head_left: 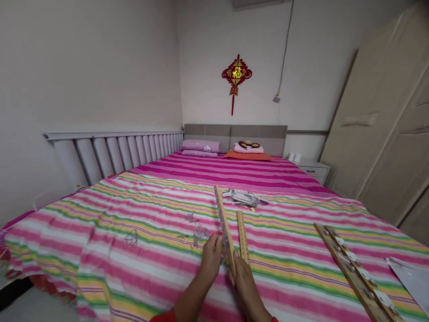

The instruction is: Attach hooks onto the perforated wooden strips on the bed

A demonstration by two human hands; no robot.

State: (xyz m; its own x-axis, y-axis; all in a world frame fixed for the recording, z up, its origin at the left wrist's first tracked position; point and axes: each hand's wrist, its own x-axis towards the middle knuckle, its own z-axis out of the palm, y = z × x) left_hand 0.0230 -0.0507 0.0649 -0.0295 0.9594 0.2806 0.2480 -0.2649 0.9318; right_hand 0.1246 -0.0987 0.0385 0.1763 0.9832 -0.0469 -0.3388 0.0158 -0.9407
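Note:
My right hand (247, 279) is closed round the near end of a long, narrow wooden strip (225, 223), which it holds edge-up over the bed. Along the strip's left face run several small marks or fittings, too small to make out. My left hand (212, 256) is at that face with its fingers pinched together; what they hold is hidden. Just right of the held strip, a second wooden strip with rows of holes (241, 232) lies flat on the cover. A crumpled clear plastic bag (201, 233) and a small metal hook (182, 239) lie left of my left hand.
Farther back lies a clear packet of parts (244, 197). Wooden rails with white round pieces (351, 257) lie on the right, beside a white sheet or bag (409, 275). Thin wire-like pieces (131, 238) lie left on the striped bed cover (150, 277). Pillows (200, 146) stand at the headboard.

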